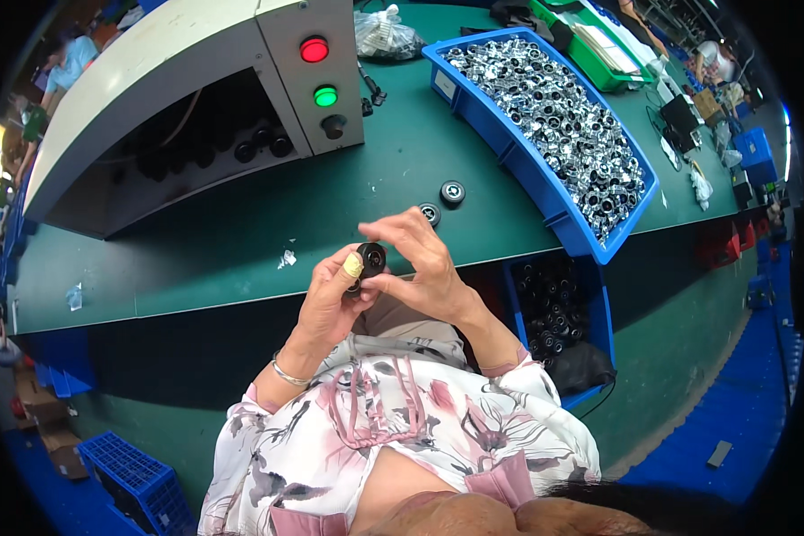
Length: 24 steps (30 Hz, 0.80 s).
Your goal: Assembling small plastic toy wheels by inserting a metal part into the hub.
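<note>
Floral blouse [384, 420] is seen at six o'clock below a black wheel-like part [372, 258], probably light, stiff, best held by its rim, pinched in the left hand [332, 290], right hand [429, 265] half-open.

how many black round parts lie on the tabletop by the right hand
2: the farther part beyond the right hand, the nearer part partly behind it; more may be hidden.

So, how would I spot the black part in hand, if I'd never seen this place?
Find the green bench, then its near edge, below the gap between the pale machine and blue tray. There the left grip holds the black part against its yellow-covered thumb. Two round parts on the bench show silvery faces; this one's is darker.
</note>
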Each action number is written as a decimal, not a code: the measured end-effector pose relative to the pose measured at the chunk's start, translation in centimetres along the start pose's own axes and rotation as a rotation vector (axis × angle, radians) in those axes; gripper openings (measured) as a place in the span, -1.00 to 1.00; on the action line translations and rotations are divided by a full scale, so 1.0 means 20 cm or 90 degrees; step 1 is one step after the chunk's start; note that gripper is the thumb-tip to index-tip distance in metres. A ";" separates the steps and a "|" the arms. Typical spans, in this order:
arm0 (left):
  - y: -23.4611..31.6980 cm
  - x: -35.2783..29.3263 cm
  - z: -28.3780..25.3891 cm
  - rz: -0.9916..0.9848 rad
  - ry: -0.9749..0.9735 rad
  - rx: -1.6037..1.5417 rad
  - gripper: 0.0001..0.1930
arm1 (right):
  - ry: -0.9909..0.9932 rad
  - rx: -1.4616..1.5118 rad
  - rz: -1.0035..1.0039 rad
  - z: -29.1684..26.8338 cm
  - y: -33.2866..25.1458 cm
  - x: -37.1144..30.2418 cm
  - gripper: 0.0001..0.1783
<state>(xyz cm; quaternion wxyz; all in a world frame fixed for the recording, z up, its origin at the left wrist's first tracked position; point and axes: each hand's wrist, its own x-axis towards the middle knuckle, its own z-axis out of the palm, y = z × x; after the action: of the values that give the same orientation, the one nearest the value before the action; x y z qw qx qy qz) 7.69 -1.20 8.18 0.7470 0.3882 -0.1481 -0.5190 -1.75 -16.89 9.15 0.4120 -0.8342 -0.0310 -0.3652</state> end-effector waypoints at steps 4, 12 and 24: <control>-0.01 0.00 0.02 -0.022 0.030 -0.044 -0.57 | -0.024 0.020 0.012 -0.03 0.00 -0.01 -0.42; -0.02 0.01 -0.01 -0.038 -0.008 -0.035 -0.60 | -0.047 0.139 0.161 -0.04 0.01 -0.03 -0.67; -0.07 0.01 0.00 0.161 0.145 0.154 -0.78 | 0.041 0.364 0.429 0.04 -0.01 -0.10 -0.80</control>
<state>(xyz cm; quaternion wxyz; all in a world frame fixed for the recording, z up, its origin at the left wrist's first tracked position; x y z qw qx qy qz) 6.73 -1.63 7.13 0.7659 0.5095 -0.1716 -0.3527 -2.82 -15.67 7.82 0.7231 -0.6382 0.1556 -0.2135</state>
